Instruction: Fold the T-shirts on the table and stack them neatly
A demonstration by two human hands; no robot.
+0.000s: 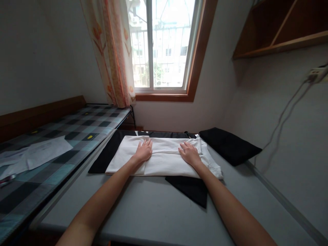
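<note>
A white garment point(164, 164), folded into a long rectangle, lies across the grey table. My left hand point(144, 150) rests flat on its left part, fingers spread, beside a crosswise fold edge. On the right part, my right hand point(189, 153) lies palm down with its fingers apart, close to a layered end of the cloth. Beneath the white garment is a black cloth point(102, 160), which shows at the left and along the back. A black pointed corner of cloth point(194, 191) sticks out toward me at the front.
A folded black cloth point(228, 143) sits at the table's back right, near the wall. The grey table point(143, 212) adjoins a bed with a checked mattress point(64, 126), where papers point(38, 153) lie. A cable point(284, 116) hangs from a wall socket. Overhead right is a wooden shelf point(282, 48).
</note>
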